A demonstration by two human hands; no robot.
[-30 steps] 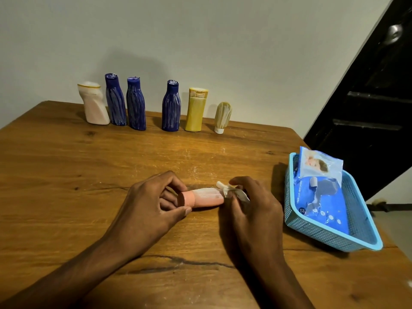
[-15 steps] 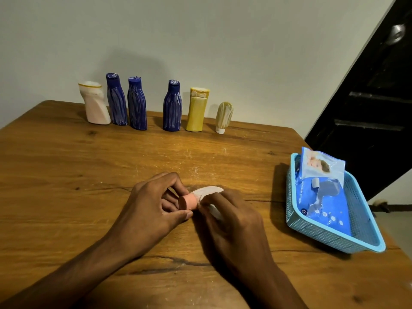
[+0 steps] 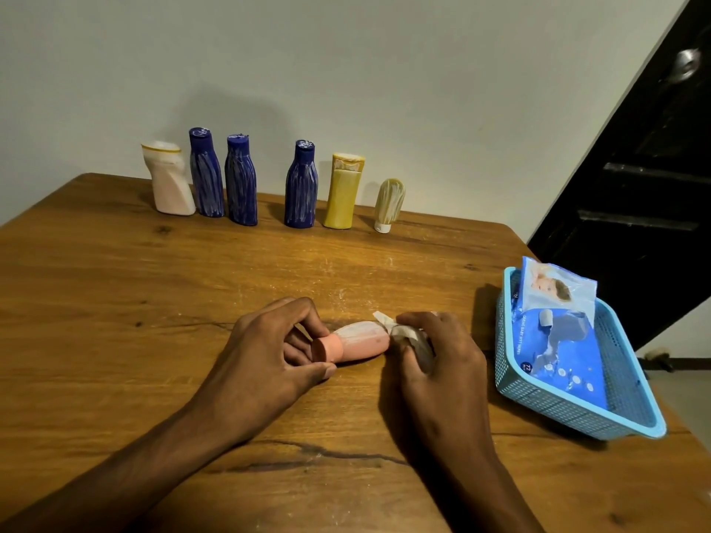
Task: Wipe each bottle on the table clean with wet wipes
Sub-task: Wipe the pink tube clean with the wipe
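Dim, warm light; soft shadows behind bottles (image 3: 301, 184); wide-angle edge distortion.

Wooden table (image 3: 115, 302), warm brown, with dark knots, a long dark crack near the front edge and pale powdery smears at mid-table. Along the far edge a row stands upright: white bottle (image 3: 169, 182) leftmost, then two blue bottles (image 3: 206, 175) (image 3: 241, 182) close together, a gap, a third blue bottle (image 3: 301, 186), a yellow bottle (image 3: 343, 192), and a small cream bottle (image 3: 389, 203) on its white cap. All are streaked white. Pink bottle (image 3: 358, 340) lies on its side at mid-table, cap pointing left. Light blue mesh basket (image 3: 558, 409) sits at the right edge, overhanging it slightly.
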